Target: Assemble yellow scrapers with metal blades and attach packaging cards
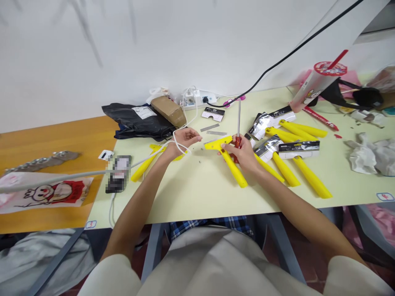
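My right hand [243, 153] is closed around the red handle of a screwdriver [238, 119], its shaft pointing up. The same hand grips a yellow scraper [233, 166] by its head, with the handle slanting down towards me. Just left of the scraper's head is my left hand [186, 137], thumb and fingers pressed together; whatever may be between them is too small to make out. A white cable [175, 142] crosses over the left wrist. Beneath that wrist lies another yellow scraper [143, 168]. Two thin metal blades [210, 128] rest behind the hands, and a tiny screw [200, 161] lies in front.
Several yellow scrapers [311, 176] with black-and-white cards lie to the right. A tilted drink cup [317, 84] stands behind them, near crumpled tissue [364, 154]. At the back are a black bag [142, 123], a cardboard box [168, 110] and a power strip [197, 98]. A phone [119, 173] is left.
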Tool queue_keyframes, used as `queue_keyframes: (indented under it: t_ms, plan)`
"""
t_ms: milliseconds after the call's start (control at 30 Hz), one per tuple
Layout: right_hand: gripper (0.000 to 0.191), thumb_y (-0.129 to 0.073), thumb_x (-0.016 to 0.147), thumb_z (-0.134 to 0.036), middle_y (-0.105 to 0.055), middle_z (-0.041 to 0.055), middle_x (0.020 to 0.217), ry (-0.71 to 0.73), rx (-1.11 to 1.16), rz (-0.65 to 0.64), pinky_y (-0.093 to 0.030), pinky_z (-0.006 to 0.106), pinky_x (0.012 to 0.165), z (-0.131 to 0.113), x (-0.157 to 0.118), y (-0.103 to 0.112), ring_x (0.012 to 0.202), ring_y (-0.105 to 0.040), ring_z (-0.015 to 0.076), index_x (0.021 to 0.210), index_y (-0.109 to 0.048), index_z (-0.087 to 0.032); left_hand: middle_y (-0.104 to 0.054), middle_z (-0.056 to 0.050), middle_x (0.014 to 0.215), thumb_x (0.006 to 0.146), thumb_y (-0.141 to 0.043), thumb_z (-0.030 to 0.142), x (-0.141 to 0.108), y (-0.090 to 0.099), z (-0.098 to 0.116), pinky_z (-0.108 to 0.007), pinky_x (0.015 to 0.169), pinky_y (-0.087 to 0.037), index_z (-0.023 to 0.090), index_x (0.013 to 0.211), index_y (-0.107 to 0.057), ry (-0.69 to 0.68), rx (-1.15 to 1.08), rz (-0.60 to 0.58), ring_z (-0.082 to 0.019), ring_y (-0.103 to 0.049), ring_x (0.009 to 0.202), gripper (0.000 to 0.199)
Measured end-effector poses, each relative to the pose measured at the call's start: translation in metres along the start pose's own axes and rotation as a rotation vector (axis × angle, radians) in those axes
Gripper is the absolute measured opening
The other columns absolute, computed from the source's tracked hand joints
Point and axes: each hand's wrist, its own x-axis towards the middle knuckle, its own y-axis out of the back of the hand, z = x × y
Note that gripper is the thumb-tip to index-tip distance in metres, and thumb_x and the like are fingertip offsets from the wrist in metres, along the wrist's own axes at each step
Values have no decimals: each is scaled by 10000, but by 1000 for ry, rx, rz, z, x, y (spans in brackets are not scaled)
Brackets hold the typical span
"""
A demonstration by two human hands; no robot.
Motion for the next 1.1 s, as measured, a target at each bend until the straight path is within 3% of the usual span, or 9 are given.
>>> queue_keyframes:
  t_ms: [133,267,400,500,600,733,1100]
  plan:
    - [610,-977,770,-377,-739,-36,883,-69,-83,-121,-631,307,492,13,-12,-16,819,-857,303,989,-413,-300,-812,-92,962,784,-954,593,-59,6,-2,-344,816,-587,186,938,-798,82,-72,56,-208,-730,869,463]
    - [585,-955,805,-340,-732,-38,826,-116,-102,-232,-584,271,477,31,-25,-31,803,-850,284,989,-402,-298,-821,-78,980,798,-965,551,-120,0,-8,-393,874,-624,205,986,-823,158,-137,99,-229,-753,906,419]
    - [613,-965,806,-341,-720,-44,816,-183,-65,-323,-617,297,508,45,-37,-43,807,-858,298,984,-381,-301,-803,-65,951,908,-887,533,-159,-9,-4,-407,826,-609,246,966,-832,63,-8,185,-226,-712,865,298]
    - [641,-996,776,-349,-679,-63,792,-165,-87,-333,-628,306,530,50,-41,-49,797,-858,298,978,-389,-297,-799,-59,980,974,-832,503,-163,-15,8,-410,844,-582,272,960,-829,-69,140,208,-229,-695,903,232]
    - [620,-986,807,-372,-644,-83,757,-134,-91,-334,-654,326,579,53,-43,-51,770,-849,279,982,-396,-294,-804,-46,964,1012,-800,462,-153,-24,16,-410,850,-570,276,965,-819,-154,173,142,-229,-692,906,192]
    - [614,-974,819,-366,-657,-80,782,-124,-38,-351,-675,347,578,54,-42,-49,805,-857,296,991,-389,-298,-826,-52,994,1037,-769,418,-137,-38,16,-461,989,-575,277,975,-826,-245,190,127,-250,-722,988,164]
    - [634,-972,786,-394,-642,-85,783,-89,-30,-303,-660,358,559,56,-38,-41,706,-794,248,998,-381,-305,-846,-56,1003,931,-861,449,-123,-37,16,-464,978,-589,312,1001,-899,-112,90,123,-258,-729,984,158]
